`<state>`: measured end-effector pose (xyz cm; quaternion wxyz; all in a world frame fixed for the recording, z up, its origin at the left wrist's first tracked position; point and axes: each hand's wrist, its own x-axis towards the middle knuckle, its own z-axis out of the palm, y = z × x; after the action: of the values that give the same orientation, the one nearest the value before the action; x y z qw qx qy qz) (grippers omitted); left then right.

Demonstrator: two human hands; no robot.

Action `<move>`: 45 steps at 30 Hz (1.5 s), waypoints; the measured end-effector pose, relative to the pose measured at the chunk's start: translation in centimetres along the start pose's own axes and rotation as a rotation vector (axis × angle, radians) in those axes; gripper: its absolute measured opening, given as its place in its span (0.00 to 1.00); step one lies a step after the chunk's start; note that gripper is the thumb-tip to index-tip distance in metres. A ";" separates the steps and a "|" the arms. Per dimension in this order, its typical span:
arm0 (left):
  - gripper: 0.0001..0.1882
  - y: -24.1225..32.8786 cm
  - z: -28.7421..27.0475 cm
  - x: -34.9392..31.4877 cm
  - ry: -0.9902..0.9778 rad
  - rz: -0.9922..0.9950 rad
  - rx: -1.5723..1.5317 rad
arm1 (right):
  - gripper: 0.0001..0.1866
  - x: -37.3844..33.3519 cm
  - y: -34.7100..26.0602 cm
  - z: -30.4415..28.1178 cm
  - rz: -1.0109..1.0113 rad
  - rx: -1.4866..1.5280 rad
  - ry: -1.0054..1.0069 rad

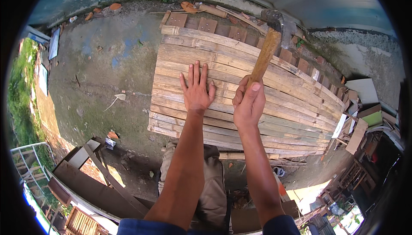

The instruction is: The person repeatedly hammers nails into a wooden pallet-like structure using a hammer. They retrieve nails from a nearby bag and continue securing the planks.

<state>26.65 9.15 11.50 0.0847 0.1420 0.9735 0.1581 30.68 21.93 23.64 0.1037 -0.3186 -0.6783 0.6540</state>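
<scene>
with the left hand spread flat, fingers apart, on the wooden slat panel lying on the ground, the right hand is clamped around a raised hammer, seemingly mid-nailing, so a straight downward blow clear of the fingers looks needed.

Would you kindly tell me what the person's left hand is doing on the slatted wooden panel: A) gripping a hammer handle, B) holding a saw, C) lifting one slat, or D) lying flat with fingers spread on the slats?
D: the left hand lies palm-down, fingers spread, on the slatted wooden panel, while the right hand grips the hammer.
</scene>
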 end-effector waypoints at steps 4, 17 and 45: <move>0.36 0.0 0.1 0.2 0.019 0.003 -0.019 | 0.32 1.6 1.3 1.6 0.037 0.025 -0.025; 0.37 0.0 0.1 0.1 0.005 0.010 0.005 | 0.32 2.4 -0.9 0.6 -0.126 0.076 -0.022; 0.37 0.0 -0.2 -0.2 0.017 0.023 -0.039 | 0.36 2.5 -1.4 0.8 -0.225 0.460 0.010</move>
<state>26.82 9.06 11.67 0.0773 0.1500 0.9692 0.1792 27.88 22.81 24.20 0.2490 -0.2125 -0.5422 0.7738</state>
